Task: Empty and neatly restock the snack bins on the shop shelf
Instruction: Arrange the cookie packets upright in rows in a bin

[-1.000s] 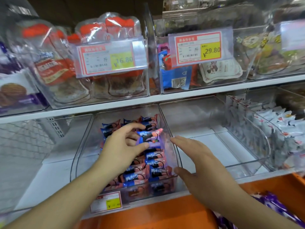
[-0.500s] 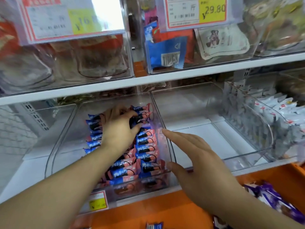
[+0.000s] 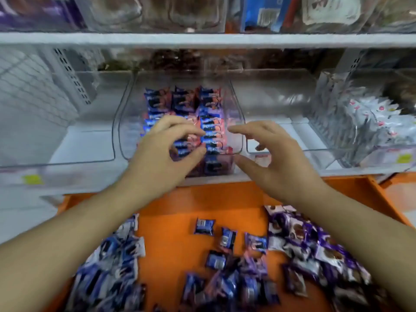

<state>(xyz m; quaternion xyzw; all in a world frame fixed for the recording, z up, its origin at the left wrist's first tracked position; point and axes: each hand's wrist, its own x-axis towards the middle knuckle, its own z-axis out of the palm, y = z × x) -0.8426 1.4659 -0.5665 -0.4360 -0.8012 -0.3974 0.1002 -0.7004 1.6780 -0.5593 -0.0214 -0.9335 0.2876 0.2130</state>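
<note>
Snack packets: small blue-and-pink wrapped snacks [image 3: 203, 122] stood in neat rows inside the middle clear bin [image 3: 126, 122] on the lower shelf [image 3: 292, 171].
Handling: the snack packets looked light, soft and crinkly, with slick wrappers likely to slide; best pinched by the sealed ends or scooped several at a time, not squeezed across the middle.
Left hand: the left hand [image 3: 162, 154] hovered over the front rows, fingers curled and thumb drawn toward fingertips; whether it pinched a packet could not be told through the blur.
Right hand: the right hand [image 3: 276, 163] was spread wide and held nothing, fingers reaching toward the bin's right wall and front corner.
Neighbouring bins: the clear bin on the right [image 3: 281, 152] looked bare; farther right, a bin [image 3: 337, 154] held white packets [image 3: 371, 124]. On the left, another clear bin [image 3: 85, 158] showed no stock.
Orange tray: below the shelf edge, an orange tray [image 3: 202, 199] carried loose blue packets [image 3: 203, 226] in the middle and a heap of purple packets [image 3: 315, 248] on the right.
Upper shelf: more bins of snacks [image 3: 258, 14] sat above, blurred.
</note>
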